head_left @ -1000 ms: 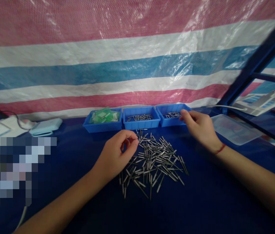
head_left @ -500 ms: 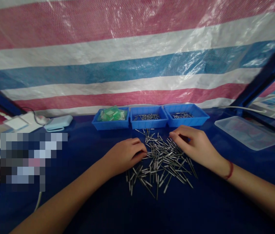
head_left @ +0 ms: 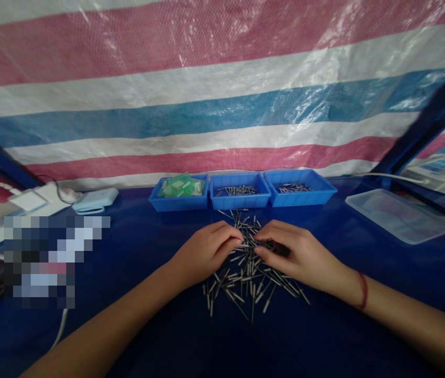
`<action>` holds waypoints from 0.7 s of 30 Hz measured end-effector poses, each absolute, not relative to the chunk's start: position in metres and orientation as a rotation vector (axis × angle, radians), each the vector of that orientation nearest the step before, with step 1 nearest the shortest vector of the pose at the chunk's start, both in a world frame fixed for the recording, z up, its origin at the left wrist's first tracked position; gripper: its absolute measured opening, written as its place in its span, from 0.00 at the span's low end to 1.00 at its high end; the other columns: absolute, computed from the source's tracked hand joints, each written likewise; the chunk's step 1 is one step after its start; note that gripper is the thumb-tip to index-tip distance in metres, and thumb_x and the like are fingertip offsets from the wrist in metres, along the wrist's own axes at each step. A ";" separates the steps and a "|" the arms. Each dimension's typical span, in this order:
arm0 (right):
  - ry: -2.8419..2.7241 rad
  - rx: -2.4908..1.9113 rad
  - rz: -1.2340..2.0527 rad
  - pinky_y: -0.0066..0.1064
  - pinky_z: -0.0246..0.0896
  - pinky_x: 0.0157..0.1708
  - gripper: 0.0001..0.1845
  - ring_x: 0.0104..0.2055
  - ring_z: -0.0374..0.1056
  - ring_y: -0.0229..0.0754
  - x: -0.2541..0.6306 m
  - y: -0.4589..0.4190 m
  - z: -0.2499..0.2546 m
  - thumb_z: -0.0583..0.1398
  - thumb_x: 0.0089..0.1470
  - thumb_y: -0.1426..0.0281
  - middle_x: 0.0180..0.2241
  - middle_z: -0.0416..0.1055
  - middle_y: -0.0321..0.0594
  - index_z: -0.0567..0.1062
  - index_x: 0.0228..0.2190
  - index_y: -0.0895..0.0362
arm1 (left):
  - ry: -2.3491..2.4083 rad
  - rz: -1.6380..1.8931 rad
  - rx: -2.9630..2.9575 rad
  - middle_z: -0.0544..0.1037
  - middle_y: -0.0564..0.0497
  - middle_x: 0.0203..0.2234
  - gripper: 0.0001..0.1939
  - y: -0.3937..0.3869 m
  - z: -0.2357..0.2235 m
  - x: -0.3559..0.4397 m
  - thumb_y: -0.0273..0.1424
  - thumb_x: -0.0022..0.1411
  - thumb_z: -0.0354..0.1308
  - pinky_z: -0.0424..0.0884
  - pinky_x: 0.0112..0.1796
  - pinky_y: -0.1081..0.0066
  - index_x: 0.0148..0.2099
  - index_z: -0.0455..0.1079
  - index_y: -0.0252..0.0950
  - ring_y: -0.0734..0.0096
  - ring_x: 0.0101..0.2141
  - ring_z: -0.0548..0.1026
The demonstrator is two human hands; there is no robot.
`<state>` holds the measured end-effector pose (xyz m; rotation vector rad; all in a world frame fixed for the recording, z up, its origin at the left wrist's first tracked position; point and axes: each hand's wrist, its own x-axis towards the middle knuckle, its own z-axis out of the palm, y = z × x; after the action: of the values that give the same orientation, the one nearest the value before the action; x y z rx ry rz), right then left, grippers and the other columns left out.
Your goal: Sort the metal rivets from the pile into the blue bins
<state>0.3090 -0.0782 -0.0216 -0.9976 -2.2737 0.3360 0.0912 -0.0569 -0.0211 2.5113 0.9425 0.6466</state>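
Loose blind rivets with long thin pins lie in a heap on the dark blue table. My left hand is at the left side of the heap, its thumb and forefinger pinched together on what looks like a single blind rivet. Over the right part of the heap is my right hand, a red cord round its wrist. Its thumb and forefinger are apart and point toward the left fingertips, with no rivet visibly gripped. The palm covers some of the rivets.
Behind the heap stand three blue bins: a left bin with green packets, a middle bin and a right bin with rivets. A clear plastic lid lies right. A light blue case and cables are left.
My right hand has moved left and slightly toward me, closer to the left fingertips, and its thumb and forefinger have parted. My left hand has shifted slightly right.
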 end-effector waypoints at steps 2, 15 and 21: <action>-2.309 -0.940 0.297 0.32 0.62 0.34 0.09 0.34 0.67 0.39 0.306 -0.080 -0.021 0.56 0.56 0.67 0.31 0.71 0.41 0.74 0.34 0.59 | 0.938 0.708 2.459 0.72 0.51 0.33 0.08 -0.063 -0.019 0.096 0.29 0.66 0.47 0.66 0.39 0.72 0.41 0.67 0.35 0.73 0.35 0.71; -2.150 -0.850 0.446 0.31 0.61 0.34 0.08 0.32 0.67 0.36 0.300 -0.086 -0.018 0.55 0.57 0.72 0.29 0.72 0.39 0.75 0.31 0.59 | 1.028 0.945 1.918 0.74 0.54 0.28 0.11 -0.076 -0.014 0.108 0.33 0.55 0.60 0.68 0.30 0.74 0.41 0.68 0.37 0.74 0.28 0.72; -2.065 -0.896 0.583 0.30 0.62 0.35 0.09 0.33 0.67 0.36 0.300 -0.089 -0.016 0.55 0.58 0.71 0.29 0.72 0.38 0.75 0.31 0.58 | 1.076 1.009 1.781 0.76 0.54 0.28 0.05 -0.078 -0.011 0.108 0.31 0.58 0.57 0.69 0.32 0.75 0.36 0.70 0.37 0.75 0.29 0.74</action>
<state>0.2999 -0.0887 -0.0164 -0.8956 -2.0647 0.5829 0.1083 -0.0781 -0.0110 1.7807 1.0763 1.0094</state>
